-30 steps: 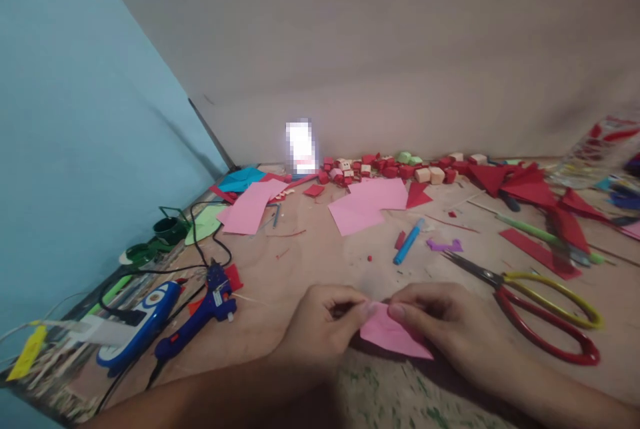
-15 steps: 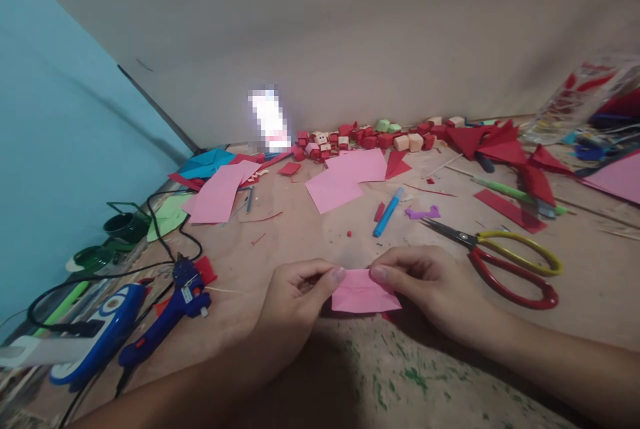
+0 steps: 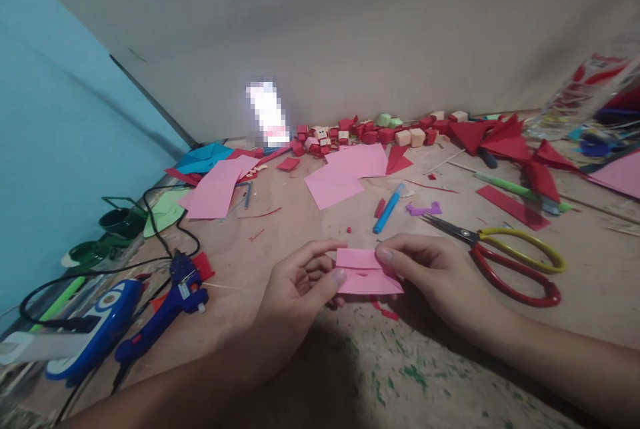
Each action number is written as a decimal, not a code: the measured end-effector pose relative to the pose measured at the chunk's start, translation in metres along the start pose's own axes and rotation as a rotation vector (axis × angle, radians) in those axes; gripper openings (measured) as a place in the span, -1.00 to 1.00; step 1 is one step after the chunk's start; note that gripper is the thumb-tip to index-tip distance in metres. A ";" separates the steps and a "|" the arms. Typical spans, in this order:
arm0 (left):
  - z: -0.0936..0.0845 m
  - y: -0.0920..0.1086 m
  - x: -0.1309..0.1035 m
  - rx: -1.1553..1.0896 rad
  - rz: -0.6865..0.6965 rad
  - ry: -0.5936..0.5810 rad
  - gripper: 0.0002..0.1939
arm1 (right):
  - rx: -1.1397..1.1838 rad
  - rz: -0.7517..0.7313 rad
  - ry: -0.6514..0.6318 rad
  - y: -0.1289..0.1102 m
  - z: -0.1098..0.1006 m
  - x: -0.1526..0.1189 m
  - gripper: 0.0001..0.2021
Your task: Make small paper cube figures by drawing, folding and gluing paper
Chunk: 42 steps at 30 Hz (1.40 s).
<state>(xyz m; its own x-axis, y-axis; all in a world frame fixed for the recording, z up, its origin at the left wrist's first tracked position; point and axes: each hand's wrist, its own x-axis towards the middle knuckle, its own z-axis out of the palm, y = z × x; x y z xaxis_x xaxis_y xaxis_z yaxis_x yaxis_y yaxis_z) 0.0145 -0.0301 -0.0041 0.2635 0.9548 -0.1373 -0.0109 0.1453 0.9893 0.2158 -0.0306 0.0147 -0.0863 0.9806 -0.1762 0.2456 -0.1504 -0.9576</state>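
A small folded piece of pink paper (image 3: 369, 279) is held just above the table, pinched at both ends. My left hand (image 3: 305, 289) grips its left end, the thumb on top and the fingers curled behind and below. My right hand (image 3: 430, 269) pinches the upper right corner between thumb and fingers. A crease runs across the paper, and its upper flap stands slightly raised. Red paper scraps (image 3: 386, 312) lie on the table behind its lower edge. Close to my right hand rest scissors (image 3: 480, 239) with one yellow and one red handle loop.
Beyond my hands lie a blue pen (image 3: 389, 210), a purple scrap (image 3: 424, 208) and pink sheets (image 3: 345, 176). Small paper cubes (image 3: 370, 132) line the wall beside a lit phone (image 3: 269, 112). At left are a blue glue gun (image 3: 175, 302), its cable and a blue-white power strip (image 3: 100, 332).
The pink paper has come up a little, and its upper flap now lifts at the crease. My left thumb has slid down to the lower left, with the left fingers spread more behind.
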 end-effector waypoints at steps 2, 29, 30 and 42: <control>0.000 0.000 0.000 -0.015 0.010 0.000 -0.60 | -0.026 -0.055 0.004 0.002 0.001 0.000 -0.77; 0.001 -0.007 0.003 -0.032 -0.045 -0.067 -0.85 | -0.364 -0.325 -0.175 0.007 0.006 -0.007 -0.58; 0.001 -0.007 0.004 -0.045 -0.035 -0.068 -0.86 | -0.348 -0.297 -0.177 0.004 0.005 -0.007 -0.62; 0.002 -0.003 0.003 0.028 -0.030 -0.048 -0.78 | -0.063 -0.117 -0.059 0.013 -0.002 -0.001 -0.67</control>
<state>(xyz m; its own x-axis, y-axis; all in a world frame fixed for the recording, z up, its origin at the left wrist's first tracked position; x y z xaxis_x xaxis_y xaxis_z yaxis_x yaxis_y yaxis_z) 0.0174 -0.0286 -0.0071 0.3090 0.9367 -0.1647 0.0248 0.1652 0.9859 0.2214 -0.0334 0.0026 -0.1743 0.9815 -0.0794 0.2904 -0.0258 -0.9566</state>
